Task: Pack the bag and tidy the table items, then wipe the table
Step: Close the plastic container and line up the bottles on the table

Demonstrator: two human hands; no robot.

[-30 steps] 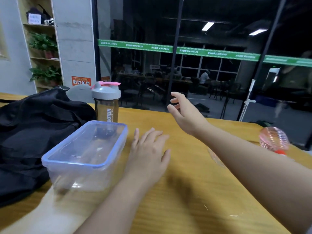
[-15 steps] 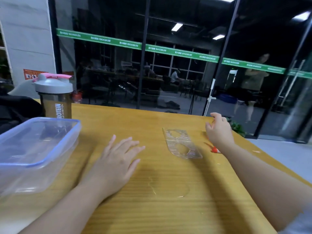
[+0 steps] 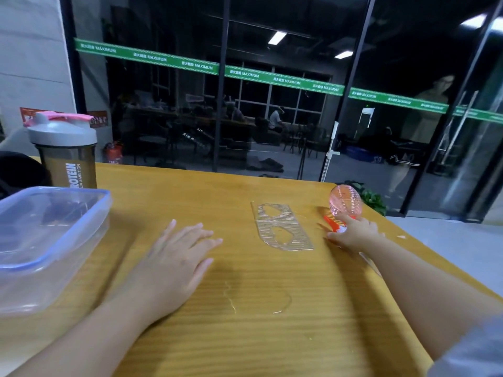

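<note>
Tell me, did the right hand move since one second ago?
Yes. The right hand went down to the table, right of the clear grid piece.

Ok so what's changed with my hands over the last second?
The right hand swung from mid-air out to the right and came down at the pink ribbed ball and a red piece; whether it grips anything is unclear. The left hand stayed flat on the table.

Bag [image 3: 19, 170]: only a dark corner shows; the left edge cuts off the rest.
Box [image 3: 49, 240]: left side cut off; contents blurred.
Bottle [image 3: 66, 153]: base hidden behind the box.
Right hand [image 3: 353, 234]: grip on the pink brush [image 3: 344, 204] unclear; handle mostly covered.
</note>
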